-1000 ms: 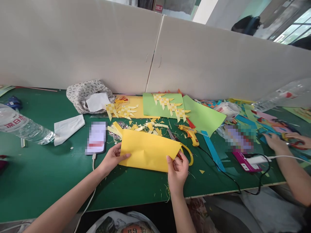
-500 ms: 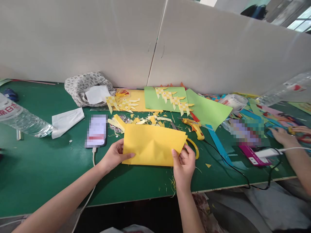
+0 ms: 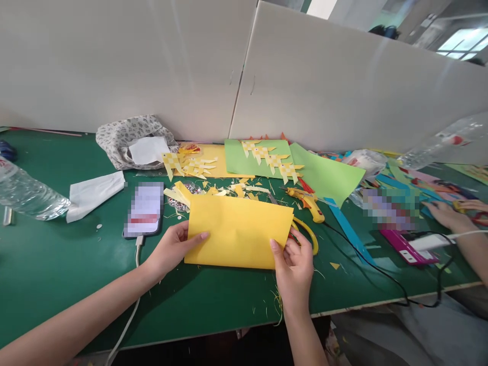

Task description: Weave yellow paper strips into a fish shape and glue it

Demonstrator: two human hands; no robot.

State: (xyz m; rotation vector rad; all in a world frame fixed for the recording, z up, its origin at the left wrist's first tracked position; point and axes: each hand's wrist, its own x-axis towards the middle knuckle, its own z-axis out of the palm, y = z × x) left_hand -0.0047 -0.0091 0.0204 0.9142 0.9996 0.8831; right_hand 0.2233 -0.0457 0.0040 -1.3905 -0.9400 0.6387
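A folded sheet of yellow paper (image 3: 236, 231) is held up just over the green table, its fold toward me. My left hand (image 3: 177, 246) pinches its left edge, thumb on the front and fingers behind. At the right edge my right hand (image 3: 295, 256) grips it the same way. Behind the paper, partly hidden, lie scissors with yellow handles (image 3: 308, 234). Cut yellow strips (image 3: 179, 193) and scraps lie beyond its top edge. Farther back, several woven yellow-and-white paper fish (image 3: 272, 160) rest on green paper (image 3: 232, 157).
A phone (image 3: 145, 208) on a cable lies left, near a tissue (image 3: 95, 195) and a water bottle (image 3: 34, 190). A yellow glue gun (image 3: 307, 201), its black cord and a magenta power strip (image 3: 407, 246) are right. Another person's hand (image 3: 444, 216) reaches in at far right.
The paper's bulge in the middle has flattened, and its front now looks smooth. Both hands keep their grip at the two edges. The camera view has shifted slightly.
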